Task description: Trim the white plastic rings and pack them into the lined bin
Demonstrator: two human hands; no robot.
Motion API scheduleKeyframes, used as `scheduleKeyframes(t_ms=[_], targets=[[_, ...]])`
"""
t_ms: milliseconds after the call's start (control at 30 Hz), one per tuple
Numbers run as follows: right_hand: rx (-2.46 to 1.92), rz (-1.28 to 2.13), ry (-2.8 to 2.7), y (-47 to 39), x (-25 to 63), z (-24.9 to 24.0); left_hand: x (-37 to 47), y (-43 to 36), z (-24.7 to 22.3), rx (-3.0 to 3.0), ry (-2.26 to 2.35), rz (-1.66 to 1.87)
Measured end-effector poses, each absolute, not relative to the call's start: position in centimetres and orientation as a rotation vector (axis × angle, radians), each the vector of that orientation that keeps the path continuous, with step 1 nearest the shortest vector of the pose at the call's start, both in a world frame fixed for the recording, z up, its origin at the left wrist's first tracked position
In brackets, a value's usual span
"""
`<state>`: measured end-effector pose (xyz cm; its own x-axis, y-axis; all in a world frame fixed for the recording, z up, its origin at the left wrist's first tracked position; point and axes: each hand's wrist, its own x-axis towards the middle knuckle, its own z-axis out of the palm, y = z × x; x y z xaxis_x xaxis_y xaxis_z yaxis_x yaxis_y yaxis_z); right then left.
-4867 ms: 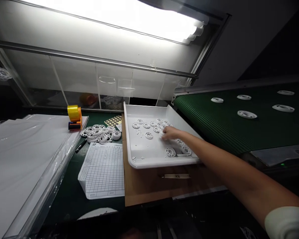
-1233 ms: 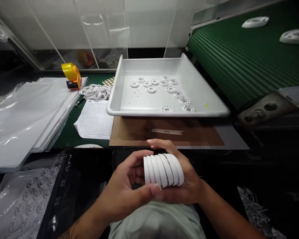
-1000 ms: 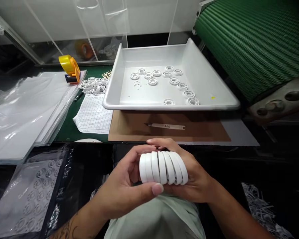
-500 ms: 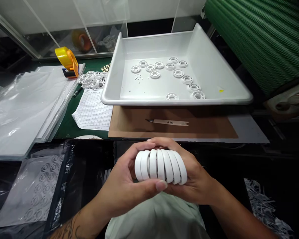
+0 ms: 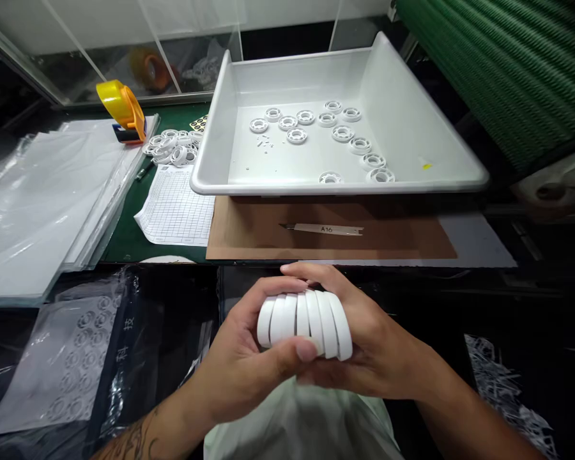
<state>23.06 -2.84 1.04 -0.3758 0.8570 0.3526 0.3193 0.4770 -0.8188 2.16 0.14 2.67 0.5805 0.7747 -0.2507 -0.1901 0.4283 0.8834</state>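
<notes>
A row of several white rings is held sideways above my lap, their outer rims facing me. My left hand wraps round the row's left end, its thumb lying across the front near the lower edge. Around the right end my right hand is closed, with its fingers reaching over the top and beneath. Beyond them, a white tray holds several loose white rings and small white scraps. In front of the tray a cutter marked A16 lies on brown cardboard.
Left of the tray are a pile of white rings, a printed form, a tape dispenser and stacked plastic sheets. A bag of rings lies lower left. White scraps are at lower right.
The held rings are pressed closer together, with narrower gaps between them. My left thumb and the right end of the row have shifted slightly left. The whole view has tilted a little.
</notes>
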Motion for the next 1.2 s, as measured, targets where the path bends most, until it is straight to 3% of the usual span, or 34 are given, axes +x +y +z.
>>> scheduleKeyframes(t_ms=[467, 767, 1200], targets=[[-0.952, 0.840, -2.012, -3.4, 23.4, 0.7, 2.1, -0.4, 2.4, 0.765, 0.653, 0.592], [-1.049, 1.037, -2.079, -3.9, 23.4, -0.8, 2.1, -1.5, 0.4, 0.735, 0.770, 0.530], [-1.055, 0.995, -2.057, -3.5, 23.5, 0.1, 2.5, -0.6, 0.1, 0.675, 0.720, 0.675]])
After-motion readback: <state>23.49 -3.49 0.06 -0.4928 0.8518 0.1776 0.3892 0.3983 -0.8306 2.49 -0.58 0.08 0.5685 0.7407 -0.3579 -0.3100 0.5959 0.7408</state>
